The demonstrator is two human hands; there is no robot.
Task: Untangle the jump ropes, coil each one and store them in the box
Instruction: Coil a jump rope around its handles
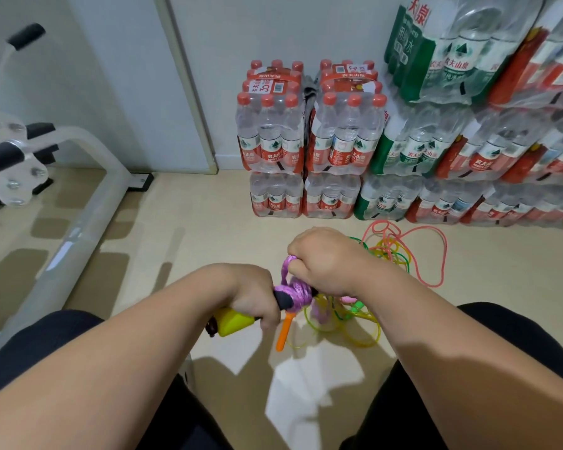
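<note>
The left hand (254,297) is curled tight round a yellow and black handle (233,321); just past its knuckles the purple rope (298,292) is wound on the handle in a thick coil; the right hand (325,258) pinches a loop of that rope just above the coil; an orange handle (284,332) hangs below the left fist; beyond the right wrist, pink, green and yellow ropes (390,254) lie tangled on the floor.

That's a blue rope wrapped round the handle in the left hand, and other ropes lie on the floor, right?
Not blue: the head view shows a purple rope. It is wrapped round the handle in the left hand, and other ropes lie on the floor.
</note>
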